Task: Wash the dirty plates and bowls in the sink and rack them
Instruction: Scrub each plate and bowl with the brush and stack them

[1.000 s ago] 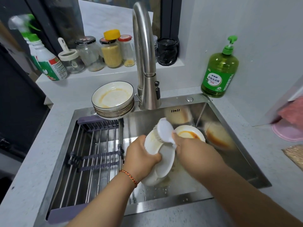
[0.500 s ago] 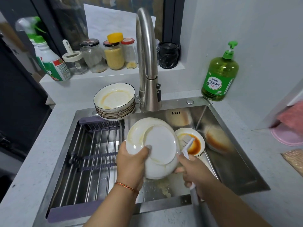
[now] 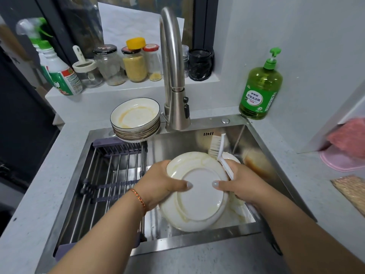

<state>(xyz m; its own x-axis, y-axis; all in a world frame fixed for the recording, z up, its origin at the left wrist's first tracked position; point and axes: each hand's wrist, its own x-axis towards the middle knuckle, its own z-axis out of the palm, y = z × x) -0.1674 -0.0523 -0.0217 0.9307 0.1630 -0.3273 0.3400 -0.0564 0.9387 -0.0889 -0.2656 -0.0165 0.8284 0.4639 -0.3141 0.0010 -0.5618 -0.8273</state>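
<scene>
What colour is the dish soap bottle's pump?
Green, on the dish soap bottle; head view.

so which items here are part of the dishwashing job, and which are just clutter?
In the job: plate held by left hand and right hand, brush, stacked plates, rack, sink, soap bottle.
Lying about: jars, spray bottle, pink cloth.

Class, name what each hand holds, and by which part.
Left hand grips the plate by its left rim. Right hand holds its right rim and the brush by the handle.
</scene>
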